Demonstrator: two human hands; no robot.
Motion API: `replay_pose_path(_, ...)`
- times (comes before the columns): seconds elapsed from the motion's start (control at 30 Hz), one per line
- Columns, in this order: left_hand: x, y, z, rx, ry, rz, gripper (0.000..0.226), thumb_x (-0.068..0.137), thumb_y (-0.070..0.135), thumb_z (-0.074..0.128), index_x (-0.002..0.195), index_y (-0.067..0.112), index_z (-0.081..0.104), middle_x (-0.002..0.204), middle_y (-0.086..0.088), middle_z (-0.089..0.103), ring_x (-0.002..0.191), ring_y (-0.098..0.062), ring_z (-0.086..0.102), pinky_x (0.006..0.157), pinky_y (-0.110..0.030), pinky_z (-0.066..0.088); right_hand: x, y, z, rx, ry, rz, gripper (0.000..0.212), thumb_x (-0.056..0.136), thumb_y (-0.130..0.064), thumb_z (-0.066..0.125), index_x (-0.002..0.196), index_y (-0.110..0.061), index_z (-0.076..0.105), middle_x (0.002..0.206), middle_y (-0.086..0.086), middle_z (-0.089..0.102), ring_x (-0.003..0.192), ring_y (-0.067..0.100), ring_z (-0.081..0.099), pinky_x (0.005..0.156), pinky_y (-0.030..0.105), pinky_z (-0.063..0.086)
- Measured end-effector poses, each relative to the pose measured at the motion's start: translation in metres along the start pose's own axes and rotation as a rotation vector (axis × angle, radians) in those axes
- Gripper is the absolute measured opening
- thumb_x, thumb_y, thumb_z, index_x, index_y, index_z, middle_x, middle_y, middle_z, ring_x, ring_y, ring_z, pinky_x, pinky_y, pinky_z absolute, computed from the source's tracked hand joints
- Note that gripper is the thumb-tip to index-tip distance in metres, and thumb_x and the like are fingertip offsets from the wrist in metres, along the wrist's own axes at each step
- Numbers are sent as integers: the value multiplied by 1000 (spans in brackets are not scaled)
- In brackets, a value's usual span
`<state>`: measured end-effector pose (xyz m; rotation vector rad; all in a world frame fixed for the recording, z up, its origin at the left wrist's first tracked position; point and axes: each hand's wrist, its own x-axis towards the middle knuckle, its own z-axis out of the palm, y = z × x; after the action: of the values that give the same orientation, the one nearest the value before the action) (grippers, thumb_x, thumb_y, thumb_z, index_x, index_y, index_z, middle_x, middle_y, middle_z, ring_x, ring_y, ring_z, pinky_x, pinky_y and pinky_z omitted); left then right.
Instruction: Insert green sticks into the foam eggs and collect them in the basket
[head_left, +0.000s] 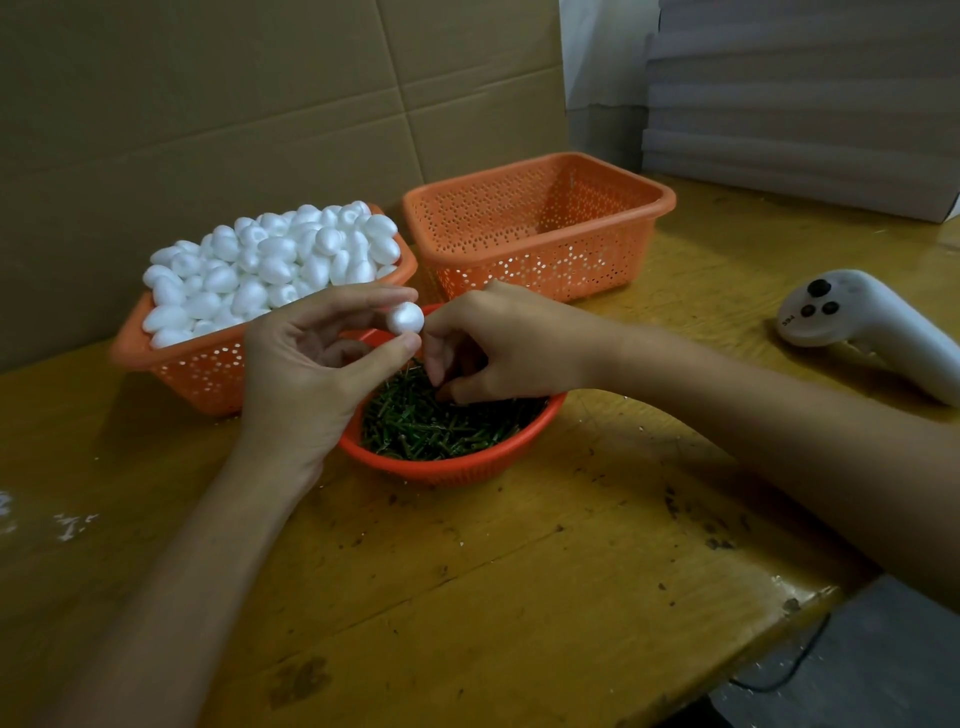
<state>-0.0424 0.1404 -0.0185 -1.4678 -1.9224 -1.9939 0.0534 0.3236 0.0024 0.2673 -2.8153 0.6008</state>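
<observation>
- The left hand (311, 374) is raised above the middle of the surface (467, 571). It pinches one white foam egg (405, 318) between forefinger above and thumb below, and the other fingers are loosely bent behind.
- The held egg hangs over the far rim of the round bowl (452, 470), just beside the knuckles of the right hand (498, 348).
- The right hand reaches in from the right edge. Its fingers are curled downward and their tips are buried among the green sticks (447, 426). Whether they have hold of a stick cannot be told.
- The green sticks lie in a loose pile that fills the round bowl, which stands at the middle of the surface.
- The left basket (208, 374), orange and rectangular, stands toward the far left corner. It touches or nearly touches the bowl and is heaped above its rim with foam eggs (270, 260).
- The right basket (540, 270), also orange, stands by the far edge just beside the left one, with its holed walls and floor in plain sight.
- A white controller (857, 322) lies near the right edge, well apart from the baskets.
- A cardboard sheet (208, 104) stands along the far edge behind the baskets.
- White crumbs (67, 525) are scattered by the left edge.
- Dark specks mark the wood near the bowl.
</observation>
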Motion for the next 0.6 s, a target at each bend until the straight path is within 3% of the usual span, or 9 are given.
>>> replay_pose_path(0.2,2,2,0,-31,-3,9,56,78,-5,86,123,23,70,111,-1,80,101,-19,76,75,-24,56,0,0,-1,3,-5,-9,17,80,-19,82,94,-22,73,88,-16,71,81,-4,60,75,11,41)
replay_pose_path(0.3,2,1,-1,-26,5,13,53,76,-4,88,119,22,72,109,0,80,100,-19,75,77,-26,58,-1,-1,-1,1,-3,-12,17,80,-19,81,95,-21,73,89,-15,72,83,-1,62,78,19,45)
replay_pose_path(0.6,2,-5,-1,20,54,5,30,74,-2,90,99,8,76,102,-5,81,95,-25,75,77,-26,59,-1,-2,-1,-6,-7,0,15,80,-19,81,92,-23,73,85,-18,68,83,-2,61,78,19,44)
